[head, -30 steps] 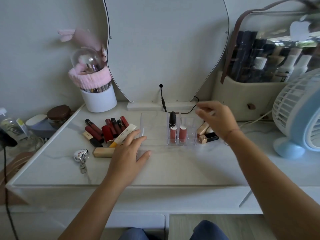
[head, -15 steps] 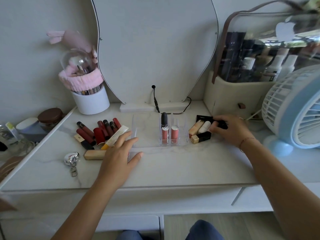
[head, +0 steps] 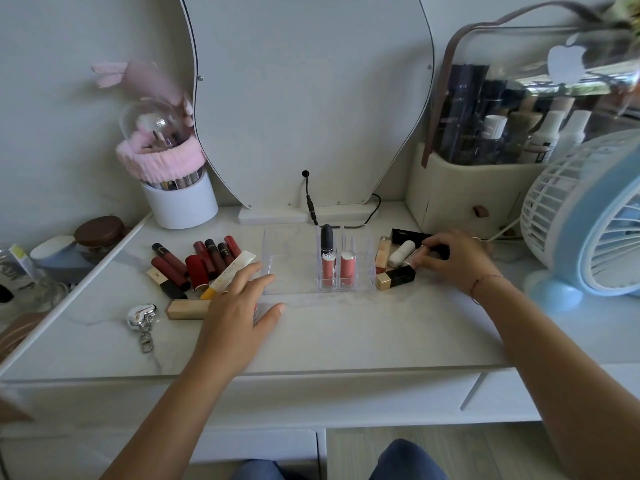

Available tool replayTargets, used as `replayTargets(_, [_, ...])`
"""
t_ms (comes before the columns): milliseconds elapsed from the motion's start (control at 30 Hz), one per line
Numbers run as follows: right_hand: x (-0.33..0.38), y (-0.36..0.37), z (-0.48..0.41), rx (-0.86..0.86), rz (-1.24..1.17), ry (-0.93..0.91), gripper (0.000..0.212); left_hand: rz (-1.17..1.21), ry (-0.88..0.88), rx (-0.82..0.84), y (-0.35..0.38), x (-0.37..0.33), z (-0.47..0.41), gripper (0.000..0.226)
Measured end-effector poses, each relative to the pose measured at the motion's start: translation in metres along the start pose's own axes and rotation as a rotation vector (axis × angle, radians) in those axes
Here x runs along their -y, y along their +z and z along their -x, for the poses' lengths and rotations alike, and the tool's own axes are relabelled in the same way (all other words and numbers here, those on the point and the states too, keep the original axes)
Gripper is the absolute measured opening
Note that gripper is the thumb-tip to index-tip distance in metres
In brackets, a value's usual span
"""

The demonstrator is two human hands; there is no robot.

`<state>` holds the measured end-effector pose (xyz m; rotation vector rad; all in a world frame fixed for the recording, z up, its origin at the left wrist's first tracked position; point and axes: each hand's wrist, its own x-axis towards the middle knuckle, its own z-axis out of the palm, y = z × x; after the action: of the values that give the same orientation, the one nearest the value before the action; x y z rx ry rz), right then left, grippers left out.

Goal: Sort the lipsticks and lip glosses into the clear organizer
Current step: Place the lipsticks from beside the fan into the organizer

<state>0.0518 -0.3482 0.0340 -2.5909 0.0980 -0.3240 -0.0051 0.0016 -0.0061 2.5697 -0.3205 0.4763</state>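
A second ago the right hand (head: 457, 261) was raised above the clear organizer (head: 318, 261), fingers pinched in the air; it has since come down onto the marble tabletop (head: 346, 334) to the organizer's right, and its fingers are now curled around a slim clear-and-silver tube (head: 414, 255), probably a lip gloss, though blur makes that hard to confirm. That tube lies among the right-hand group: a white lipstick (head: 401, 253), a peach gloss (head: 382, 255), a black-and-gold lipstick (head: 395, 277) and a black case (head: 408, 235). The left hand (head: 239, 303) has barely shifted, resting flat with fingers spread and loose at the organizer's front left corner, gripping nothing. Inside the organizer, as before, a black lipstick (head: 326, 237) and two coral glosses (head: 337, 268) stand upright in the middle compartments. The pile of dark red tubes (head: 204, 261) lies unchanged on the left, near a silver keychain (head: 141, 315).
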Motion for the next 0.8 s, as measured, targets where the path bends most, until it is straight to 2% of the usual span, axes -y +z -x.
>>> replayTargets(233, [-0.008, 0.004, 0.0, 0.047, 0.001, -0.084, 0.041, -0.002, -0.002, 0.003, 0.0, -0.001, 0.0, 0.045])
replayTargets(467, [-0.007, 0.0, 0.0, 0.058, 0.032, -0.122, 0.026, 0.007, 0.008, -0.008, 0.0, 0.0, -0.001, 0.044])
replayTargets(667, [-0.009, -0.005, 0.0, 0.141, 0.104, -0.182, 0.019, 0.007, 0.01, -0.01, 0.001, 0.0, 0.0, 0.043])
replayTargets(800, [-0.011, -0.009, 0.002, 0.108, -0.114, -0.134, 0.013, 0.019, 0.01, -0.006, 0.0, 0.0, 0.0, 0.043])
